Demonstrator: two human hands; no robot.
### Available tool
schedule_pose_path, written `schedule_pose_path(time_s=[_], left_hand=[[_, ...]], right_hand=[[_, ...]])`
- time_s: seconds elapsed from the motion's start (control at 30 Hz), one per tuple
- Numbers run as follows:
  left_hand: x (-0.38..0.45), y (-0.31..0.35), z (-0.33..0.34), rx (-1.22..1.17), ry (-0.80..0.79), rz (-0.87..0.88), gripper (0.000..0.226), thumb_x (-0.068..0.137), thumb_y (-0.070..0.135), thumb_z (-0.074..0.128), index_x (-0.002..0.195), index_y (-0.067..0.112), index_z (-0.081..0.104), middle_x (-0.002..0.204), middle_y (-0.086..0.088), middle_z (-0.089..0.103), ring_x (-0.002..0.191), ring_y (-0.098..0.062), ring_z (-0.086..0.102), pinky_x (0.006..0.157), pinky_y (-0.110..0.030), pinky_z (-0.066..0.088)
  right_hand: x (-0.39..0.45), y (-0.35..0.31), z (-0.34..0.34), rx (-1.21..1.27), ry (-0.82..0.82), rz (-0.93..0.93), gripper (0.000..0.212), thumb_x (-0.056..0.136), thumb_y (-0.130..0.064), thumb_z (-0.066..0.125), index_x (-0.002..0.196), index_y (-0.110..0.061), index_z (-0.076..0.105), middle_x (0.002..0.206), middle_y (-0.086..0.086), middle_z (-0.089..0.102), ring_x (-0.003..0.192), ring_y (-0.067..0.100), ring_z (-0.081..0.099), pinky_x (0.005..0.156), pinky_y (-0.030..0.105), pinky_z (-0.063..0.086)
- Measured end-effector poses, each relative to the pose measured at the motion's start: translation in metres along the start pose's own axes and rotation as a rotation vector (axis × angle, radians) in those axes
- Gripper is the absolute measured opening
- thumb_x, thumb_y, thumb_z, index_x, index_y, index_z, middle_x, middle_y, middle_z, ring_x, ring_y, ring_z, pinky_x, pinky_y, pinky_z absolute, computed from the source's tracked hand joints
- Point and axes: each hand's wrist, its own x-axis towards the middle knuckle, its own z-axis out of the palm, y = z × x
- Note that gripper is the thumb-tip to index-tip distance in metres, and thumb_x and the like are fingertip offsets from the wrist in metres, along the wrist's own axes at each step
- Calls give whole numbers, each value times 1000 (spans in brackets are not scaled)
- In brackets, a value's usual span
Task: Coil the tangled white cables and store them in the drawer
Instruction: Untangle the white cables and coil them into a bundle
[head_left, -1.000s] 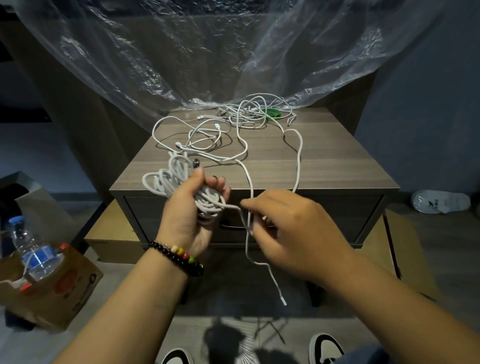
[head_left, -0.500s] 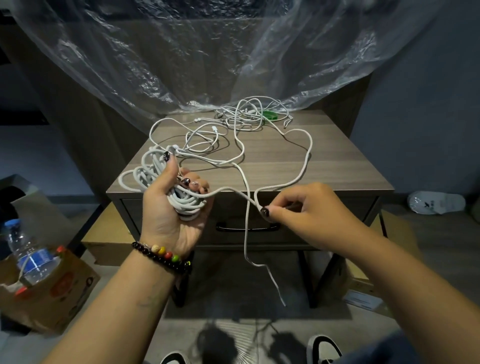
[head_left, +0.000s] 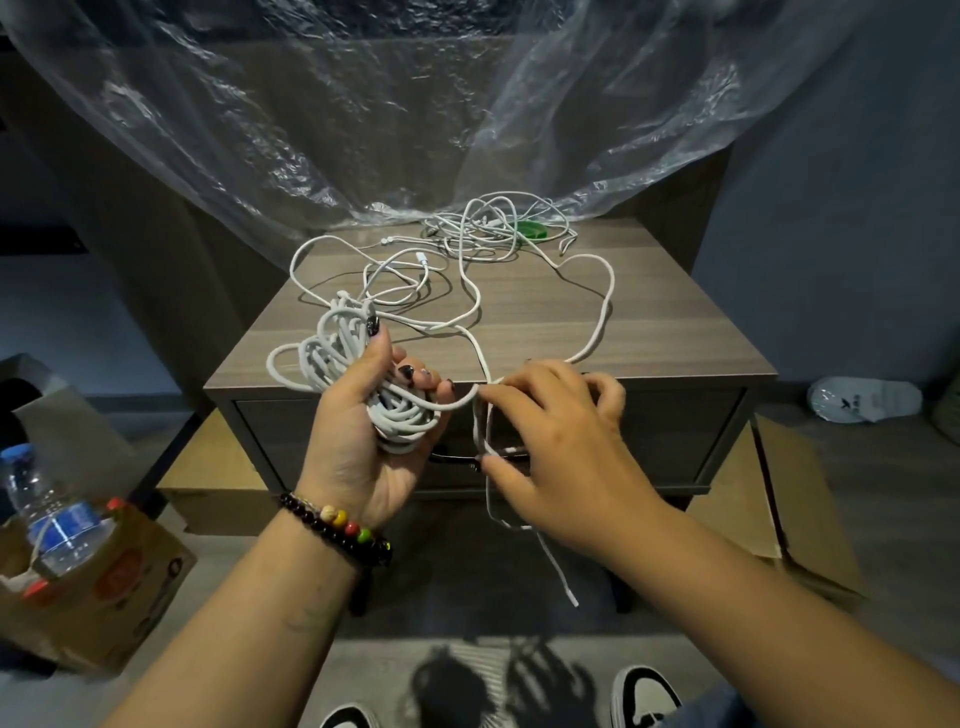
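The left hand (head_left: 363, 415) grips a half-made coil (head_left: 337, 358); the right hand (head_left: 561, 441) pinches its loose cable (head_left: 597, 332). More tangle (head_left: 493, 228) waits on the nightstand (head_left: 675, 332); the drawer (head_left: 675, 441) is closed.

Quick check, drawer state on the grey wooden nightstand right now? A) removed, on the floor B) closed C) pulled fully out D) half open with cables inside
B: the drawer front of the grey wooden nightstand sits flush with the frame. The left hand grips a bundle of coiled white cable and the right hand pinches the loose strand in front of it.
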Motion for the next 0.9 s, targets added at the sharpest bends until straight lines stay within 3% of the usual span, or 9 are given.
schedule_pose_path(time_s=[0.17, 0.3, 0.37, 0.43, 0.5, 0.6, 0.7, 0.8, 0.9], left_hand=[[-1, 4, -1, -7, -83, -84, 23, 83, 36, 56, 73, 15, 51, 59, 4, 45, 52, -7, 49, 50, -20, 50], [-5, 5, -3, -36, -192, -164, 23, 84, 34, 59, 73, 15, 53, 59, 6, 42, 48, -6, 46, 47, -18, 47], [-4, 8, -4, -86, -247, -191, 25, 76, 32, 72, 73, 12, 57, 61, 6, 43, 49, -6, 47, 47, -18, 48], [-3, 11, -7, -113, -313, -214, 31, 67, 29, 82, 76, 11, 59, 63, 7, 44, 49, -6, 49, 48, -18, 48], [-3, 13, -8, -109, -360, -233, 34, 64, 29, 84, 78, 11, 58, 63, 7, 44, 49, -6, 49, 47, -17, 47], [-3, 14, -9, -59, -395, -268, 34, 65, 28, 83, 78, 11, 57, 60, 5, 46, 48, -6, 49, 46, -18, 47], [-3, 13, -9, 20, -369, -311, 35, 61, 26, 86, 76, 11, 58, 60, 4, 45, 47, -7, 47, 45, -18, 45], [-3, 16, -8, 145, -290, -301, 42, 50, 22, 90, 74, 10, 58, 60, 1, 44, 47, -9, 47, 45, -20, 46], [0, 18, -9, 143, -207, -254, 51, 43, 19, 93, 76, 10, 55, 61, 0, 44, 47, -9, 48, 47, -19, 46]], right_hand=[[3, 2, 0, 96, 80, -9, 28, 79, -36, 66, 102, -20, 67, 112, -1, 55, 114, 18, 49, 101, 36, 23], [6, 8, -9, 190, 11, -83, 28, 85, -40, 47, 80, -18, 63, 81, -9, 60, 81, 7, 55, 107, 26, 27], [8, 9, -11, 218, 34, -81, 26, 86, -38, 49, 76, -17, 61, 70, -10, 58, 67, 7, 51, 92, 20, 37], [9, 13, -14, 180, 74, -72, 24, 85, -36, 51, 74, -17, 60, 66, -10, 57, 61, 9, 51, 76, 26, 42], [11, 19, -18, 117, 70, -72, 23, 86, -37, 52, 77, -19, 62, 67, -11, 59, 61, 9, 54, 75, 32, 44], [15, 31, -27, 194, -70, -8, 18, 89, -39, 59, 91, -24, 70, 79, -13, 67, 72, 4, 60, 79, 34, 50], [15, 38, -33, 283, -144, -48, 21, 90, -37, 60, 95, -23, 75, 82, -11, 71, 75, 5, 64, 70, 35, 54], [14, 39, -41, 632, -199, 79, 9, 87, -14, 68, 90, -15, 76, 81, 1, 74, 77, 10, 69, 71, 26, 56], [13, 39, -56, 989, -440, 174, 15, 84, -10, 65, 91, 1, 73, 87, 10, 75, 88, 20, 72, 77, 22, 54]])
